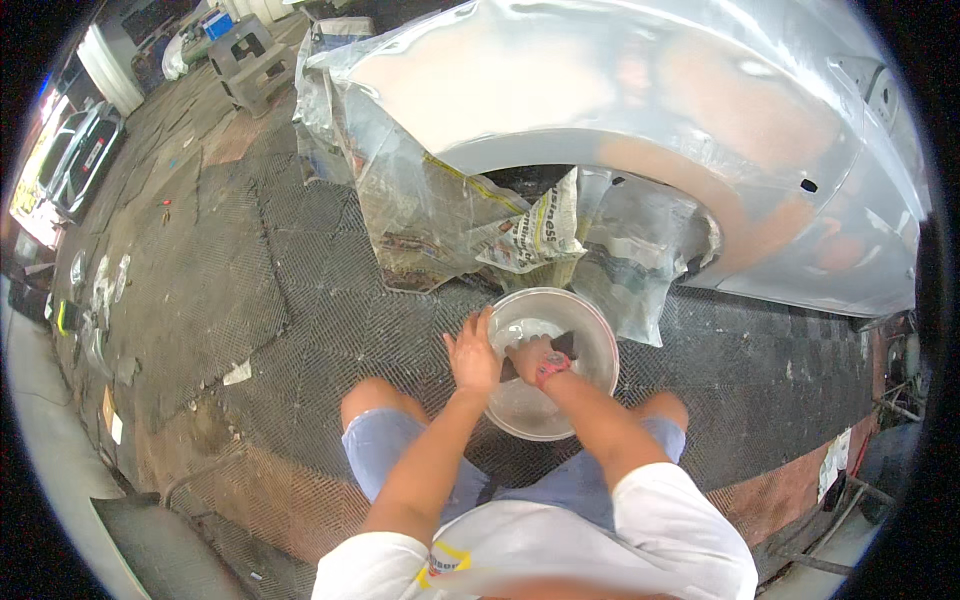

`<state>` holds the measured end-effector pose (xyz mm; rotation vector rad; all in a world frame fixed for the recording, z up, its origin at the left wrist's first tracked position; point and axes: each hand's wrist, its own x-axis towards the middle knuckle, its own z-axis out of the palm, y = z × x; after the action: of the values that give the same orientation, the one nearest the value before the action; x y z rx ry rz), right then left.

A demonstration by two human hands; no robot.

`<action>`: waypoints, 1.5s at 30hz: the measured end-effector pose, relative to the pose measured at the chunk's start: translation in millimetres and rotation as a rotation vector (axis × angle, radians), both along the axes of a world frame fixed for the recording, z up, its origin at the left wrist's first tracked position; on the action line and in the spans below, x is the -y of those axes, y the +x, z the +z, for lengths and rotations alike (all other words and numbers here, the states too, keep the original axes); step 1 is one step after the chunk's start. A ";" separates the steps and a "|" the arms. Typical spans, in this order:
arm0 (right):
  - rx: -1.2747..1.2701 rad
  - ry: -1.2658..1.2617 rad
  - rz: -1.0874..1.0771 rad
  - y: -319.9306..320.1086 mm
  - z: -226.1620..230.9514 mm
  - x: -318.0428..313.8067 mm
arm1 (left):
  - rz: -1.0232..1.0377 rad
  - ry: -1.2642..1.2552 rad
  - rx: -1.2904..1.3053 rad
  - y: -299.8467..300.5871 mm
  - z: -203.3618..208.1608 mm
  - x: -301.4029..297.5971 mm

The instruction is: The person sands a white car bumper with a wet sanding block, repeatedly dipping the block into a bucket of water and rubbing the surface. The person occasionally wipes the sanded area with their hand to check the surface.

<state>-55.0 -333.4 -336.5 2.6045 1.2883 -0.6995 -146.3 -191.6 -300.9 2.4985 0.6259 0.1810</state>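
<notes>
A round, translucent plastic bucket (pixel 535 420) stands on the floor between my knees, with a little liquid showing inside. My right hand (pixel 528 358), with a red watch on its wrist, reaches down into it. Its fingers are closed on a dark, thin sheet (pixel 566 344) that looks like sandpaper; part of the sheet is hidden under the hand. My left hand (pixel 475 355) rests at the bucket's left rim with fingers stretched out, holding nothing.
Ahead curves a silvery car body panel (pixel 620 90) with beige and pinkish patches. Newspaper and plastic sheeting (pixel 430 215) hang around its wheel arch, close to the bucket. Dark ribbed mats (pixel 330 300) cover the floor. A grey plastic stool (pixel 245 65) stands far left.
</notes>
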 end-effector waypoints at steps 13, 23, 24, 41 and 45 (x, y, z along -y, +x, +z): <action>-0.289 -0.163 -0.259 -22.4 -17.3 0.8 | 0.034 -0.040 -0.007 1.1 1.7 2.0; 0.263 -0.039 0.232 21.7 217.0 26.5 | 0.027 -0.086 0.058 -0.6 -7.0 -0.1; 0.389 0.144 0.271 21.8 259.2 42.2 | 0.033 -0.093 0.042 -0.8 -7.3 -0.1; 1.070 0.874 0.406 166.5 448.4 -58.1 | 0.006 -0.106 0.049 -1.4 -2.9 -1.2; 1.036 0.818 0.475 160.7 451.2 -42.8 | 0.010 -0.085 0.038 0.2 -6.3 -1.8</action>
<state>105.7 -290.6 114.7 2.2486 1.8038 1.3120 -146.2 -189.7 -307.2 2.4054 0.6172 0.2010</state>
